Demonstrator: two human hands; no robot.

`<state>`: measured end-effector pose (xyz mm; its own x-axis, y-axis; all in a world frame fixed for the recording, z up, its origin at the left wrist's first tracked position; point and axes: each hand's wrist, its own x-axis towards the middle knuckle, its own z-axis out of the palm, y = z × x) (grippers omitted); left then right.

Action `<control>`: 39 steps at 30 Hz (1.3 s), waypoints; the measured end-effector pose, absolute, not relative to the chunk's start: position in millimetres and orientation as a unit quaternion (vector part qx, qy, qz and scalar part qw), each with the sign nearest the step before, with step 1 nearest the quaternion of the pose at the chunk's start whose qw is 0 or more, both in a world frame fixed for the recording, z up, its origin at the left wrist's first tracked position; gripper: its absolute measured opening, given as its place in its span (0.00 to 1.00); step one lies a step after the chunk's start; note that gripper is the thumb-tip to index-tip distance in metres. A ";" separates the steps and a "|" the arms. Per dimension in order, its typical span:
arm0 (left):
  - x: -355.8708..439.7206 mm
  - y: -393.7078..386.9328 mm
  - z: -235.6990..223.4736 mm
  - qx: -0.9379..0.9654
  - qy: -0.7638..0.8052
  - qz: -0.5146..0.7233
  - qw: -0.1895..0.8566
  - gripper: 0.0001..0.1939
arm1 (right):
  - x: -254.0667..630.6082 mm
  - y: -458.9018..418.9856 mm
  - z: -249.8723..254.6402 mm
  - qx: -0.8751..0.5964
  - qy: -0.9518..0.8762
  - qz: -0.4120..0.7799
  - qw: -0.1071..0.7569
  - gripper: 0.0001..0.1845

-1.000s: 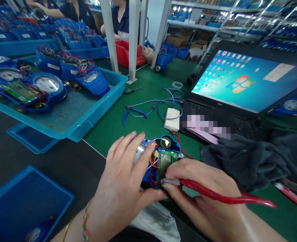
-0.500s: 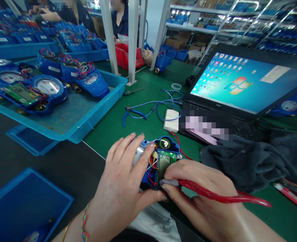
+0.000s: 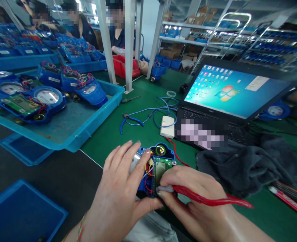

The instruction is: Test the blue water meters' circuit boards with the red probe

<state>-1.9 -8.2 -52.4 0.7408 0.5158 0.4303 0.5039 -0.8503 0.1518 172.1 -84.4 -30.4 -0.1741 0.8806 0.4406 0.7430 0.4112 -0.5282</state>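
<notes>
A blue water meter (image 3: 171, 153) with its cover off lies under my hands, showing a green circuit board with a small display (image 3: 159, 170) and thin coloured wires. My left hand (image 3: 119, 185) is closed round the meter's left side, fingers over the round dial and thumb at the near edge. Between the thumb and fingers of my right hand (image 3: 198, 191) is a grey-tipped probe (image 3: 166, 189) on a red cable (image 3: 203, 199). Its tip meets the near edge of the board; the exact contact point is hidden by my fingers.
A white box (image 3: 167, 127) with blue and red cables sits beside a laptop (image 3: 213, 92). Blue-handled pliers (image 3: 132, 120) and a screwdriver (image 3: 131, 99) lie beyond the meter. Left is a blue tray (image 3: 88, 126) of meters; right, a dark cloth (image 3: 239, 164). People sit behind.
My view has tilted up a little, so the bench appears lower and slightly further left. Both hands keep their hold on the meter and the probe.
</notes>
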 end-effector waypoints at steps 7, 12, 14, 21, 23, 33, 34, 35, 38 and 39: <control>-2.6 -8.2 -53.4 0.933 0.273 0.235 0.005 0.37 | 171.2 -82.7 -30.3 -0.534 -0.758 0.091 0.363 0.05; -4.1 -8.4 -53.5 0.933 0.270 0.239 0.001 0.38 | 172.1 -82.3 -31.5 -0.534 -0.760 0.084 0.361 0.05; -3.5 -7.9 -53.3 0.933 0.268 0.241 0.001 0.37 | 172.5 -82.6 -31.8 -0.532 -0.762 0.079 0.361 0.05; 0.2 -7.4 -51.2 0.932 0.272 0.240 0.012 0.36 | 174.1 -84.1 -32.6 -0.541 -0.764 0.088 0.341 0.05; 0.5 -7.9 -50.8 0.932 0.277 0.235 0.018 0.35 | 174.6 -85.1 -32.9 -0.544 -0.762 0.087 0.339 0.05; -1.9 -10.6 -49.3 0.931 0.276 0.237 0.025 0.33 | 173.5 -85.8 -30.8 -0.545 -0.763 0.078 0.339 0.05; -2.0 -10.6 -49.4 0.931 0.277 0.236 0.025 0.33 | 173.6 -85.7 -30.9 -0.544 -0.763 0.078 0.340 0.05; -2.1 -10.5 -49.6 0.931 0.277 0.234 0.025 0.33 | 173.8 -85.8 -31.1 -0.543 -0.763 0.079 0.341 0.05; -1.7 -10.2 -50.4 0.931 0.282 0.232 0.026 0.33 | 174.2 -86.0 -31.3 -0.544 -0.761 0.083 0.343 0.05; -1.6 -10.2 -50.6 0.931 0.283 0.231 0.026 0.33 | 174.2 -86.1 -31.2 -0.543 -0.762 0.084 0.343 0.05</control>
